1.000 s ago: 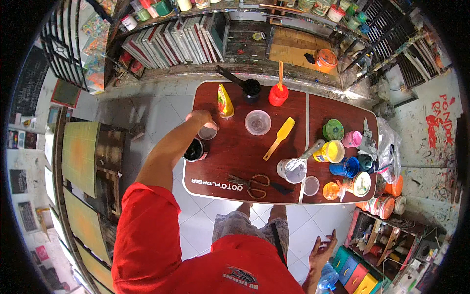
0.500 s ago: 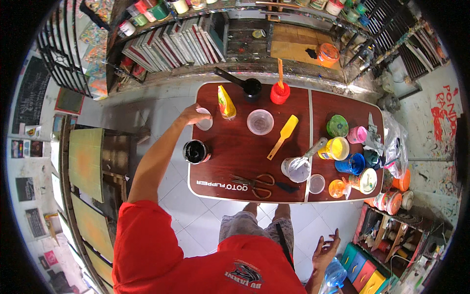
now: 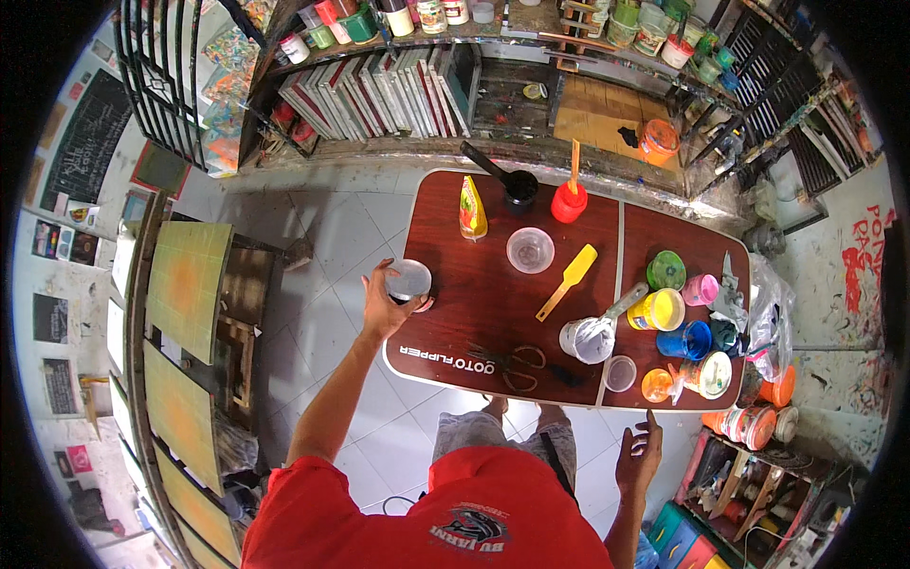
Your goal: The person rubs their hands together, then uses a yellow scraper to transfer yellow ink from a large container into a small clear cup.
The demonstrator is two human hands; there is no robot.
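My left hand grips a round, translucent plastic lid at the table's left edge, its fingers curled about the rim. The lid covers the spot where the black paint jar stands, so that jar is almost wholly hidden; only a dark bit shows beneath the lid and fingers. My right hand hangs off the table's near edge, fingers apart and holding nothing. Close by the lid stand a yellow squeeze pouch and an uncovered clear plastic tub.
On the brown folding table are a yellow spatula, scissors, a black pot, a red tub, a white tub, and a yellow paint tub. Framed screens line the shelf behind.
My left hand has brought the lid from the table's far left corner nearer to me, over the black paint jar. My right hand has risen toward the table edge. The whole view has shifted.
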